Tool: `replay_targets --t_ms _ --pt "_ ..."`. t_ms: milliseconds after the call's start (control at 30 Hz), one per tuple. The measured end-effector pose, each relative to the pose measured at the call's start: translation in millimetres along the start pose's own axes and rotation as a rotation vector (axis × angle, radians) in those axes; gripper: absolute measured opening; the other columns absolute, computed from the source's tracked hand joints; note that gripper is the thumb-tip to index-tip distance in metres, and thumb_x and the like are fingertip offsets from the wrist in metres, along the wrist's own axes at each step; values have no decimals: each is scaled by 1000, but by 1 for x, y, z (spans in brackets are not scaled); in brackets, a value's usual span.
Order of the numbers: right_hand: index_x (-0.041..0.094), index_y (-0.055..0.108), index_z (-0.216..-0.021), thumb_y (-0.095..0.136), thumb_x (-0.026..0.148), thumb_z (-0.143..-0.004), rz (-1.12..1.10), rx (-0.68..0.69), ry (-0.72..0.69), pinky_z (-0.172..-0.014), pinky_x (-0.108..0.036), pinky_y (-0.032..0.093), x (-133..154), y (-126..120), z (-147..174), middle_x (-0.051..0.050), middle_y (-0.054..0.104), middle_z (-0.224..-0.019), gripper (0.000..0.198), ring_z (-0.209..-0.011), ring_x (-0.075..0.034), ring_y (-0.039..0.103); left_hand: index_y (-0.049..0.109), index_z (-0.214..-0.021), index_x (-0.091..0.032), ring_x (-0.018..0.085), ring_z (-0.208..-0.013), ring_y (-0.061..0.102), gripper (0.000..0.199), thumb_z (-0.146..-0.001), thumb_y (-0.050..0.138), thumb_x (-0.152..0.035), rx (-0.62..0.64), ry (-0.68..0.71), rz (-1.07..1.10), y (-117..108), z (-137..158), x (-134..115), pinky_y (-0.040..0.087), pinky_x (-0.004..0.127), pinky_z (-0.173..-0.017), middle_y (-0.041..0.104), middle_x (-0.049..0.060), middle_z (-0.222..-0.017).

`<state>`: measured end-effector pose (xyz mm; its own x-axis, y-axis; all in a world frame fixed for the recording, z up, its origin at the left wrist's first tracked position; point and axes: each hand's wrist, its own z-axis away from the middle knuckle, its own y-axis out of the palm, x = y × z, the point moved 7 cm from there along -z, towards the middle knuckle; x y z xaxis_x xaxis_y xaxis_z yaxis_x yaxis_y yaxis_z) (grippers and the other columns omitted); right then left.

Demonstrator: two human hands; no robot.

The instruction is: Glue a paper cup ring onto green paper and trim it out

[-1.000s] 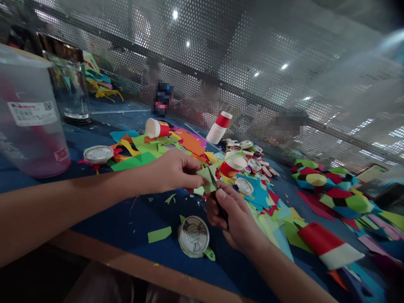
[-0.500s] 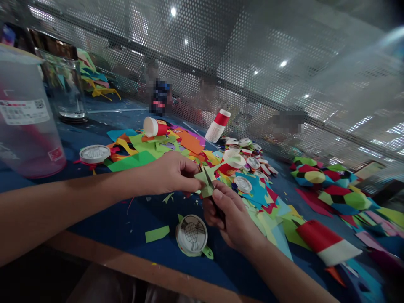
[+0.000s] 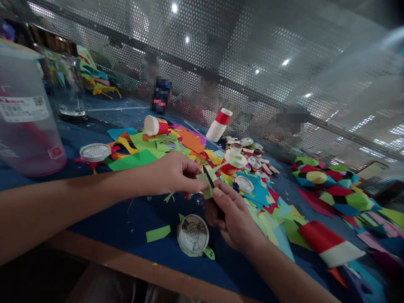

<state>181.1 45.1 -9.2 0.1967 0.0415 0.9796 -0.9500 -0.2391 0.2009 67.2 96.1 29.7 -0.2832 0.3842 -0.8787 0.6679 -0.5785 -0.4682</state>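
Note:
Between the thumb and fingers of my left hand (image 3: 178, 172) is a small piece of pale green paper (image 3: 207, 192). My right hand (image 3: 232, 212) is closed round a pair of scissors (image 3: 208, 176), its handles hidden in my fingers. The dark blades lie together across the green paper. Nearer to me, a round white lid-like disc (image 3: 193, 235) with a checked, turtle-like drawing lies on the table, green paper bits showing from under its edge. A loose green paper strip (image 3: 158, 233) is left of the disc.
Coloured paper scraps (image 3: 189, 141), a tipped paper cup (image 3: 155, 125) and a leaning cup stack (image 3: 219, 125) lie beyond my hands. A plastic cup (image 3: 28, 113) and glass jar (image 3: 67, 80) stand left. Right are a red-and-white cup (image 3: 330, 243) and patchwork paper shapes (image 3: 345, 198).
The scissor blades, slightly apart before, have come together on the green paper. Both hands keep nearly the same place, and the view has shifted a little.

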Motion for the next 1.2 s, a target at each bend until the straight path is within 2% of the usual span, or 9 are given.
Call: replay_targets --t_ms 300,400,500,633,733,833,933,1100,1200 --pt "21 48 -69 72 51 -73 -120 -58 -34 -36 -18 17 9 -9 -5 9 40 -53 39 -36 -3 24 58 -64 -17 11 -53 52 20 -75 55 -34 -1 0 60 1 0 -4 37 21 -51 58 -2 -57" --pt "20 41 -62 74 43 -73 -94 -97 -92 -38 -19 19 16 -13 -5 10 36 -51 42 -37 -3 26 54 -64 -17 10 -56 51 19 -76 53 -32 6 18 104 2 1 -6 37 21 -53 53 -4 -59" --pt "20 42 -61 76 37 -71 -28 -124 -54 -39 -19 21 15 -14 -4 10 35 -48 39 -37 -4 27 57 -70 -17 10 -58 46 16 -76 54 -32 1 47 84 3 0 -7 34 21 -53 51 -4 -63" --pt "19 53 -73 76 40 -71 3 -128 -14 -38 -18 21 9 -10 -4 10 38 -49 31 -37 -4 29 59 -77 -17 11 -61 49 14 -68 59 -28 -26 61 169 3 -3 -5 37 21 -57 55 -4 -67" --pt "20 53 -79 76 38 -71 32 -146 -17 -37 -17 22 7 -12 -4 11 39 -51 30 -38 -4 28 60 -77 -17 11 -64 53 14 -66 63 -25 -67 52 266 0 -5 -2 41 22 -61 59 -4 -70" --pt "22 56 -92 73 27 -72 90 -157 -115 -37 -17 24 14 -16 -4 11 44 -58 26 -40 -4 28 63 -73 -16 10 -63 54 12 -67 64 -27 -57 -24 289 -1 -4 2 42 22 -61 61 -3 -68" --pt "26 57 -104 69 17 -72 188 -129 -264 -39 -17 27 26 -17 -3 9 50 -67 35 -45 -5 33 65 -67 -15 12 -62 57 15 -71 59 -28 9 -111 311 3 -2 6 44 24 -62 64 0 -64" --pt "23 59 -87 75 26 -75 262 -62 -253 -39 -19 30 25 -13 -4 8 48 -62 20 -47 -7 37 67 -65 -17 11 -60 57 17 -73 55 -24 96 -138 294 13 -1 7 43 22 -61 65 -1 -63" --pt "22 54 -77 80 34 -72 238 -107 -219 -37 -19 28 20 -15 -6 8 48 -59 29 -44 -6 37 67 -66 -18 11 -61 57 16 -75 55 -25 127 -121 271 20 0 6 42 22 -60 66 -2 -66"
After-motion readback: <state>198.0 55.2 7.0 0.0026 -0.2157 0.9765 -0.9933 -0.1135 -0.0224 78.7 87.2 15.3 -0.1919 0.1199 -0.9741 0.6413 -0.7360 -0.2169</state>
